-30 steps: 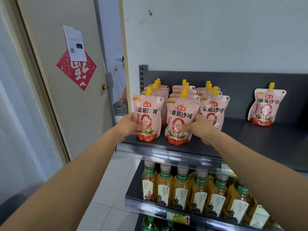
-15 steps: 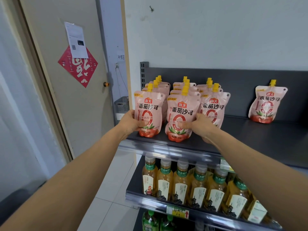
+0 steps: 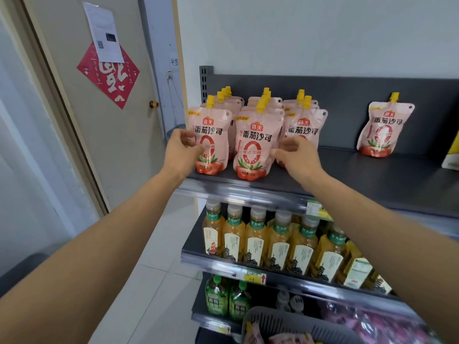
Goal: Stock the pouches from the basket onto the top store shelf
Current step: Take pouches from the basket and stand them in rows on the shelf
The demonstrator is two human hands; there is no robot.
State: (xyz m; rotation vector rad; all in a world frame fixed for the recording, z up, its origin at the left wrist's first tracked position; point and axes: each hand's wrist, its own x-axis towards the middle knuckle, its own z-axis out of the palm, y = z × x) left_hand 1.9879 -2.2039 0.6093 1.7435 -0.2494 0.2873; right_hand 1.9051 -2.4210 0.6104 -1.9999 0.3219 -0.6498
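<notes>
Two hands are shown raised to the top shelf [image 3: 372, 181], neither one closed on anything. The left hand [image 3: 182, 153] is held with fingers loosely curled at 9 o'clock of the left front pouch [image 3: 213, 145]. Its fingertips overlap that pouch's left edge, and whether they touch it cannot be told. The right hand [image 3: 296, 158] is held likewise, fingers loosely curled, at 3 o'clock of the middle front pouch [image 3: 257, 147]. Its thumb lies just beside that pouch's right edge, and the lower part of the right front pouch [image 3: 308, 126] is covered by the hand.

All three front pouches are stood upright near the shelf's front lip, yellow caps at 12 o'clock, and each heads a row of like pouches ranged toward the back panel. A lone pouch [image 3: 383, 131] is stood by the back panel, well apart at 3 o'clock of the rows.

The grey basket [image 3: 298, 324] is seen at 6 o'clock, at the bottom edge of the view, with pink pouches [image 3: 288, 340] partly visible inside.

Amber tea bottles [image 3: 255, 240] are carried on the second shelf, and green bottles [image 3: 227, 296] on the third. At 9 o'clock of the shelving a door [image 3: 104, 150] is seen, bearing a red paper diamond [image 3: 111, 78] partly covered by a white sheet [image 3: 104, 33].
</notes>
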